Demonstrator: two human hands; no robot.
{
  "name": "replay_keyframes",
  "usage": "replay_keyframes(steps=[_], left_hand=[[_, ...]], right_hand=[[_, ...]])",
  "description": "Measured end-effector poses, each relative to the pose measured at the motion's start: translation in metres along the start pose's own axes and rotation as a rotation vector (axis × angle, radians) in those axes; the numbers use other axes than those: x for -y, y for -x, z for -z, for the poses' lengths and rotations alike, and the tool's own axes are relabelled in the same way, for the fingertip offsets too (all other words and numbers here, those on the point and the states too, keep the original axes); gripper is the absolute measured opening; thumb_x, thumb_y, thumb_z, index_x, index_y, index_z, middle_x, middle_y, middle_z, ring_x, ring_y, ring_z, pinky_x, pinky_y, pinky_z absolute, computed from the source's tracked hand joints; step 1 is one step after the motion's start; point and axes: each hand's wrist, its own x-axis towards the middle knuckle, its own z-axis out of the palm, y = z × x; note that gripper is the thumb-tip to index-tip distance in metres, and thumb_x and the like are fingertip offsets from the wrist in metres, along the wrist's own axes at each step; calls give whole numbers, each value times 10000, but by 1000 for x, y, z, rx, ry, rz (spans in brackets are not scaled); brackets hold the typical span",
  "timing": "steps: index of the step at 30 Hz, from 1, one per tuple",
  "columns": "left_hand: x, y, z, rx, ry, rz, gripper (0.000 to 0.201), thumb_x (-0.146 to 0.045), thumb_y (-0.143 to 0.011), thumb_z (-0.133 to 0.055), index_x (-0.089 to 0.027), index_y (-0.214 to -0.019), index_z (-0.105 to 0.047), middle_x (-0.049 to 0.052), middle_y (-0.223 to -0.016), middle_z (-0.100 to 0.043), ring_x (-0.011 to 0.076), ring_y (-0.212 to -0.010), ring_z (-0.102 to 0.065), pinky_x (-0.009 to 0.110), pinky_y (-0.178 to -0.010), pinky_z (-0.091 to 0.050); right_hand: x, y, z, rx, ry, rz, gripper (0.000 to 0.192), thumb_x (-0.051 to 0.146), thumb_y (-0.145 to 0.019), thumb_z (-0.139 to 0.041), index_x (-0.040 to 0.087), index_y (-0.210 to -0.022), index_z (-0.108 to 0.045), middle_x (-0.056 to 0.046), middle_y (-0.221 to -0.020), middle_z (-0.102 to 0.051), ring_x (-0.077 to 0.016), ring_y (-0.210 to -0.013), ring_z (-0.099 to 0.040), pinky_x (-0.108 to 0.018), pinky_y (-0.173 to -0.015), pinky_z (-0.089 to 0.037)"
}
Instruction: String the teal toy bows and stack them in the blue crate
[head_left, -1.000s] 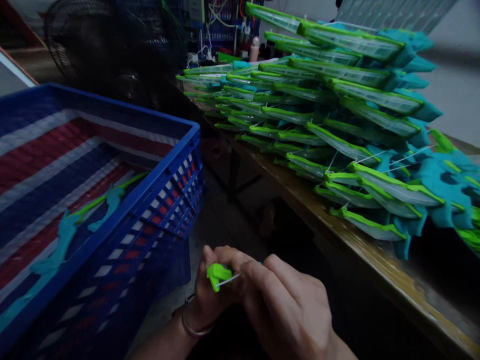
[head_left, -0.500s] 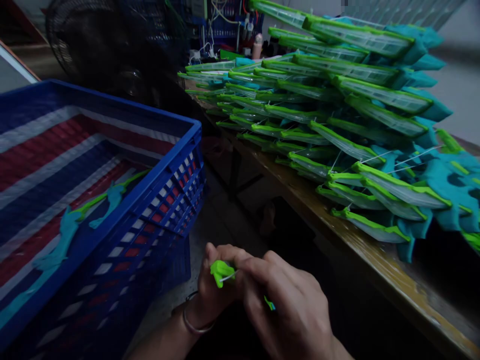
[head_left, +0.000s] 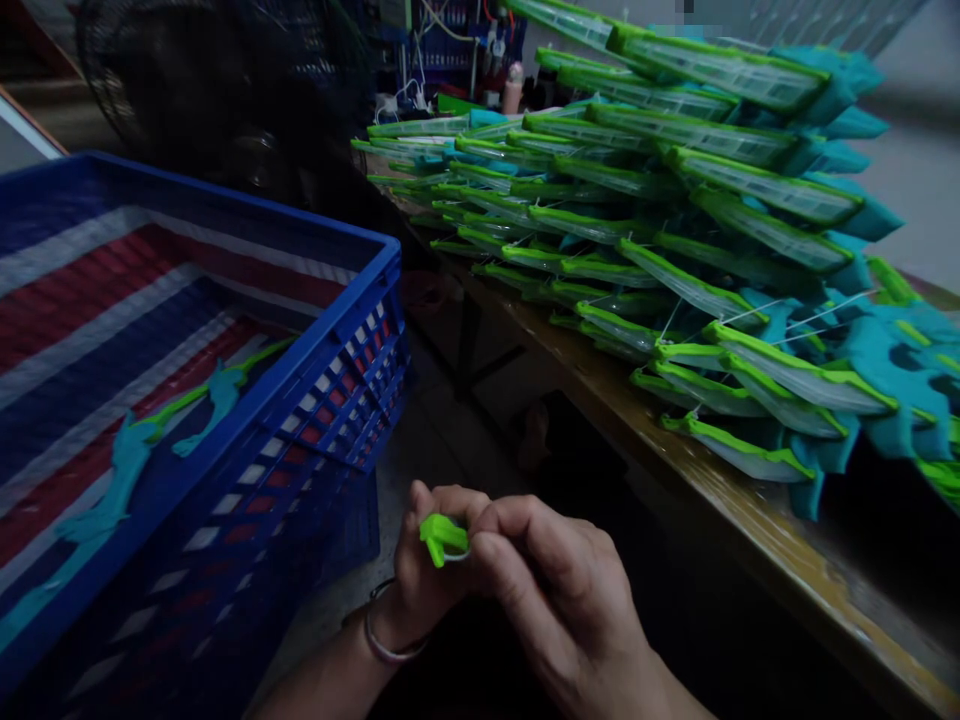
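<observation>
Crate (head_left: 352,330), blue plastic, 1 of it, fills the left side, lined w/ a red/white/blue striped sheet (head_left: 90,310). Two teal-and-green pieces (head_left: 217,395) lie flat on the lining near the crate's right wall; a third teal strip runs along the lower-left, partly cut off by the frame edge. Crate's near corner stands just left of the hands, w/ a narrow strip of floor between.

Workbench (head_left: 750,520), 1, wooden, runs diagonally along the right; its worn front edge passes just right of the hands. On it a big pile of green-and-teal pieces (head_left: 675,230), stacked in overlapping rows, too many to count exactly, well over 20. Front row overhangs the bench edge slightly. White thin strings stick out btw some pieces.

Fan (head_left: 172,90), 1, dark, stands behind the crate, top left.

Open room: only the dim gap btw crate and bench, where both hands sit low at centre.

Right hand (head_left: 570,600) is curled, fingertips pressed together on a thin white string at the green part. Left hand (head_left: 431,580), w/ a bracelet at the wrist, pinches the small green piece (head_left: 441,535) btw thumb and fingers; the piece is held in the air, clear of crate and bench.
</observation>
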Motion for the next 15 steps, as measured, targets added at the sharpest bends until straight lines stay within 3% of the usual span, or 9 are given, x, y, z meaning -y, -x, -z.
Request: replay_keyframes(steps=[4, 7, 11, 15], left_hand=[[1, -1, 2, 133, 145, 28, 700, -823, -853, -527, -229, -488, -458, 16, -476, -444, 149, -490, -388, 321, -502, -297], [1, -3, 1, 228, 197, 24, 708, -790, -910, -455, -223, -508, -591, 39, -451, -501, 157, -454, -420, 329, -481, -270], [0, -5, -2, 263, 174, 30, 755, -823, -903, -392, -221, -499, -606, 54, -434, -495, 168, -433, -418, 335, -465, -259], [0, -5, -1, 245, 123, 39, 767, -845, -887, -376, -228, -486, -592, 51, -425, -479, 168, -427, -390, 343, -455, -256]], right_hand=[[3, 0, -2, -28, -111, -152, 122, 209, -1015, -575, 196, -909, -632, 38, -682, -596, -53, -563, -549, -125, -520, -434], [4, -1, -6, -80, -234, -277, 169, 273, -1017, -593, 190, -882, -653, 24, -687, -607, -71, -598, -568, -140, -554, -468], [4, -4, -8, -127, -370, -381, 245, 329, -1006, -621, 172, -822, -657, 15, -668, -607, -79, -612, -571, -152, -575, -486], [3, -5, -9, -135, -368, -357, 231, 315, -999, -631, 167, -828, -679, 16, -662, -609, -78, -599, -569, -151, -564, -483]])
